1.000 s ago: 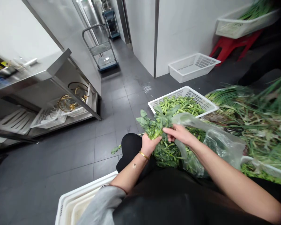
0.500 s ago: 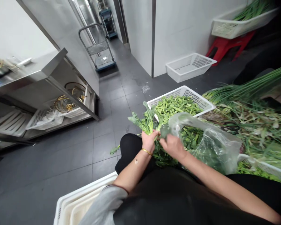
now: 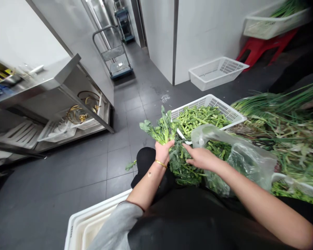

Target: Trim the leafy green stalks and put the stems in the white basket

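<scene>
My left hand (image 3: 163, 151) is closed around a bunch of leafy green stalks (image 3: 163, 131), their leafy tops pointing up and away from me. To its right, my right hand (image 3: 201, 157) hovers over a heap of dark green leaves (image 3: 185, 168), with the index finger stretched out and the thumb apart. Nothing shows in its grasp. A clear plastic bag (image 3: 253, 163) with more greens inside lies open beside my right forearm. Beyond my hands, a white perforated basket (image 3: 236, 119) holds trimmed green stems (image 3: 202, 119).
Spring onions (image 3: 287, 104) are heaped at the right, near another person's dark clothing. An empty white basket (image 3: 211, 83) stands by the wall, near a red stool (image 3: 267, 48). Nested white trays (image 3: 77, 225) are at lower left. A steel table (image 3: 65, 73) and trolley (image 3: 120, 67) stand farther off.
My right hand has drawn away from the bunch, to the right and slightly down, and its fingers have opened. A leaf it held has left it. My left hand keeps the bunch.
</scene>
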The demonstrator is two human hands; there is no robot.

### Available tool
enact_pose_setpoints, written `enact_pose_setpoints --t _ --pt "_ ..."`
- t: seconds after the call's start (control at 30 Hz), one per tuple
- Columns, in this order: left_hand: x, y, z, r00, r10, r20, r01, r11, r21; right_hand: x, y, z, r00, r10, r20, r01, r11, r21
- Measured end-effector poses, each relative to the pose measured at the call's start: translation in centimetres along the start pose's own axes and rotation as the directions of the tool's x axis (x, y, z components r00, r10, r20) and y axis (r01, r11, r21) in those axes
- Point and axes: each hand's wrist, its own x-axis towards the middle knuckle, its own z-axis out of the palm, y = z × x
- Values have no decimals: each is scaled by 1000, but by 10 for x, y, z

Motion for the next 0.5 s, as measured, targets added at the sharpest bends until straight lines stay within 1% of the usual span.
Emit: enact_pose_setpoints --t 0.07,0.1,0.13,0.17,0.2,0.23,0.27,0.3,0.33,0.4,0.43,0.47,0.5 --pt "-10 -5 1 999 0 38 -1 1000 24 25 8 -19 998 60 33 -62 996 65" --pt "-15 -8 2 999 1 53 -3 999 33 35 8 -24 995 96 18 -97 991 90" --pt "-18 -11 3 998 -5 63 2 999 42 41 5 -26 992 125 -31 -122 989 85" --pt "-20 -13 4 997 -23 68 19 999 51 43 0 -24 986 136 -101 -131 990 54" --pt "-20 -15 5 997 -50 65 46 997 55 41 -8 -19 978 117 -173 -119 993 2" --pt "-19 -16 5 995 -81 51 78 996 51 35 -17 -11 972 69 -227 -85 995 -61" --pt "-16 -15 5 992 -118 35 117 992 42 26 -26 -3 968 6 -250 -35 993 -112" --pt "-13 -13 5 987 -160 25 159 987 32 15 -33 5 970 -70 -232 39 990 -136" --pt "-9 -10 3 980 -200 23 199 980 20 4 -39 12 972 -149 -180 127 984 -128" --pt "-2 -2 -1 962 -265 58 266 964 -8 -12 -39 16 964 -264 -37 263 964 -41" --pt "-1 3 -4 950 -296 102 300 954 -23 -15 -34 14 970 -242 17 241 970 30" --pt "-1 7 -6 934 -322 153 331 943 -41 -13 -27 8 986 -159 52 151 980 133" --pt "-2 10 -8 917 -342 203 361 930 -63 -7 -17 1 996 -52 76 30 965 259"
